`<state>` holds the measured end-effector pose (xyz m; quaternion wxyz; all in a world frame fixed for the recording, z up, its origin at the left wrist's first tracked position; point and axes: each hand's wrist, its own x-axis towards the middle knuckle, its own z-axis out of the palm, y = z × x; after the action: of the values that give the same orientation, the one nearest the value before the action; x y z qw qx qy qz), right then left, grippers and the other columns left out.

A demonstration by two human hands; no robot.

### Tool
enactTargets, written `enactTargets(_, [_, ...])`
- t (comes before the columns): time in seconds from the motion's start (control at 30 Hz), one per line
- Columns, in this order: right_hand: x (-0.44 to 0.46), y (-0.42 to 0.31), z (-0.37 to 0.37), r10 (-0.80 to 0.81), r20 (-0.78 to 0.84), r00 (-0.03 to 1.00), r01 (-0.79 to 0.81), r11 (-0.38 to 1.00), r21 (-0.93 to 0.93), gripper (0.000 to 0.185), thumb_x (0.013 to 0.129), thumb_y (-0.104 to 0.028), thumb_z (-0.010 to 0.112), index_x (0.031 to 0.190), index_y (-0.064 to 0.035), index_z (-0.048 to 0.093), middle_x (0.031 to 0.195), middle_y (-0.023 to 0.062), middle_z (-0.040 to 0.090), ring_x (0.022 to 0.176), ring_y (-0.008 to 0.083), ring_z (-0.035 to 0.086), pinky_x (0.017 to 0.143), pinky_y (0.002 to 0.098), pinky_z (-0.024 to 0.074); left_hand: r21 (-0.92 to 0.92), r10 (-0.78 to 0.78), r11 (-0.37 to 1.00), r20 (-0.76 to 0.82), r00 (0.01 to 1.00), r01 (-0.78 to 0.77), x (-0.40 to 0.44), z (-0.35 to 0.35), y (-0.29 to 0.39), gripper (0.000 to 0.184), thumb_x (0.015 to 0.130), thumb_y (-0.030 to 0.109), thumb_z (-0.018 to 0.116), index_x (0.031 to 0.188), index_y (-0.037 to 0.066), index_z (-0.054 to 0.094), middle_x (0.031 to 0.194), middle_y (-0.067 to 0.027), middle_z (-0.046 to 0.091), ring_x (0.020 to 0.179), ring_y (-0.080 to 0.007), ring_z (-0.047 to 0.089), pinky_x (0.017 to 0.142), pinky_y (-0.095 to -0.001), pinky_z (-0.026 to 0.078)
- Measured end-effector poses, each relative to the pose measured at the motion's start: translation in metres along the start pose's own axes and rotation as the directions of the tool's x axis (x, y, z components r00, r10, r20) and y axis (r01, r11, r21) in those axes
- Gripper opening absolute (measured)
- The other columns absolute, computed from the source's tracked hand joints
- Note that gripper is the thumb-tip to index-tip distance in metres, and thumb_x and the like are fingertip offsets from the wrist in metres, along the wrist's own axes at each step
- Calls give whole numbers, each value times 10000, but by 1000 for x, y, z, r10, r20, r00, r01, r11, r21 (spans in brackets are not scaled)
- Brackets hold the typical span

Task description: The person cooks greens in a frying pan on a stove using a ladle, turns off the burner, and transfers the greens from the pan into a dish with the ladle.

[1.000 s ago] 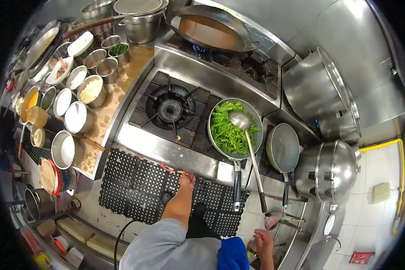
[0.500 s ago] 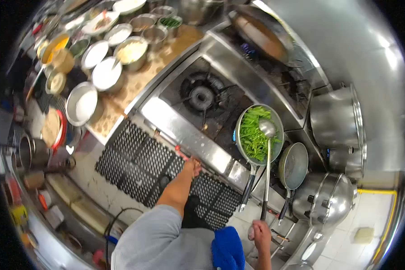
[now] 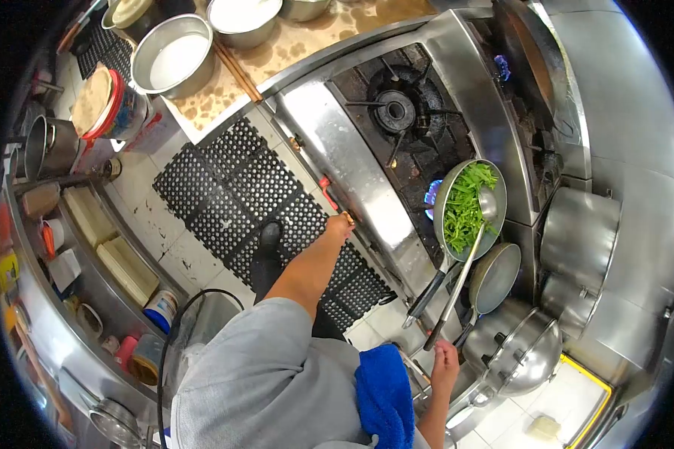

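My left hand is closed at the front rail of the stove, just below a red valve handle; what its fingers grip is hidden. My right hand is beside the handle end of a long ladle, with its fingers loosely bent and nothing seen in them. The ladle leans across a frying pan, its bowl resting on chopped green leafy vegetables. Blue flame shows at the pan's left side. The pan's black handle points toward me.
A second frying pan stands close on the right, near a lidded steel pot. Left of the pan is an unlit burner. Steel bowls line the counter at upper left. A black rubber mat covers the floor.
My view has shifted, so the stove appears nearer and higher. My right hand has come off the ladle handle, which now rests on the pan. My left hand remains at the stove front.
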<state>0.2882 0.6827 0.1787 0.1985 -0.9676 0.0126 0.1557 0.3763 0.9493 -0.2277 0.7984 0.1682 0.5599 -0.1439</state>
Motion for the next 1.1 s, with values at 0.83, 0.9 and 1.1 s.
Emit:
enactTargets(0.83, [-4, -25, 38, -29, 100, 995, 30, 1000, -7, 126, 888, -84, 566, 972, -17, 632, 1020, 126, 629, 974, 246, 596, 872, 322, 452, -80, -129, 989, -14, 992, 128, -2, 6, 19, 152, 935, 126, 476, 956, 28, 590, 756, -103, 573, 644, -207, 566, 657, -378, 514])
enactTargets(0.9, [-5, -27, 41, -29, 99, 995, 29, 1000, 3, 128, 892, -97, 568, 965, -19, 639, 1026, 117, 627, 962, 226, 588, 860, 314, 451, -79, -155, 985, -42, 987, 151, -1, 7, 20, 160, 945, 123, 446, 979, 36, 577, 755, -102, 575, 653, -205, 569, 642, -368, 520])
enactTargets(1.1, [-5, -39, 45, -59, 113, 992, 60, 998, -2, 123, 891, -93, 570, 957, -18, 641, 1021, 119, 629, 960, 229, 588, 863, 313, 449, -115, -191, 976, -32, 981, 187, 3, 5, 20, 169, 938, 164, 461, 949, 45, 581, 776, -112, 591, 658, -228, 581, 655, -381, 531])
